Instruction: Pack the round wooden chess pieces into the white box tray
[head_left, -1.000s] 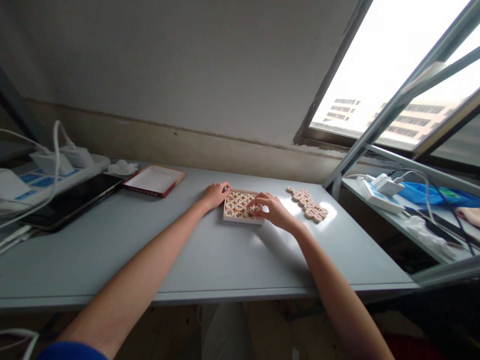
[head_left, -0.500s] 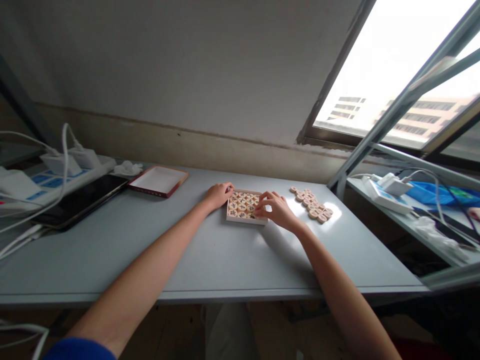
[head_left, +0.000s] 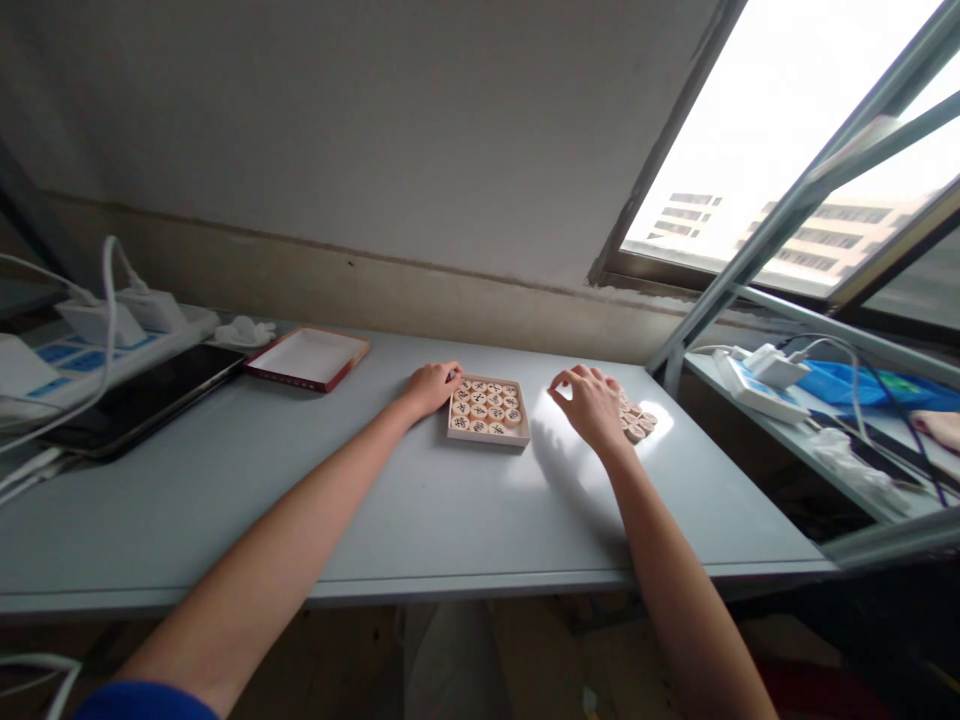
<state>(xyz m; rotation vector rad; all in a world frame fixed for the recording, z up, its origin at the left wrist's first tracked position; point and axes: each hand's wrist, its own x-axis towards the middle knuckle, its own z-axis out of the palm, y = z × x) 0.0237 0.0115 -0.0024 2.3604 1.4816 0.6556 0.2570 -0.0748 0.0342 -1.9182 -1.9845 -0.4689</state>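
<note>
A shallow pale box (head_left: 487,436) stands on the desk, with round wooden Chinese chess pieces (head_left: 496,413) lying in rows inside it. Black characters mark their tops, and a gap shows at its near right corner. My left hand (head_left: 430,388) grips the box's far left edge, fingers curled against the rim. Right of the box, my right hand (head_left: 589,402) hovers over the desk, thumb and forefinger curved toward each other around a gap; no piece shows between them. Behind that hand, partly hidden, loose chess pieces (head_left: 638,424) lie in a cluster.
A red-edged box lid (head_left: 308,358) lies inside-up at the back left. Beside it are a black tablet (head_left: 142,400) and a power strip (head_left: 82,362) with chargers and white cables. At right, a metal post (head_left: 694,325) rises near another power strip (head_left: 757,385) on a shelf.
My right hand has left the box's near right corner and moved right toward the loose pieces, now covering part of them. My left hand stays at the box's edge. The view has shifted slightly.
</note>
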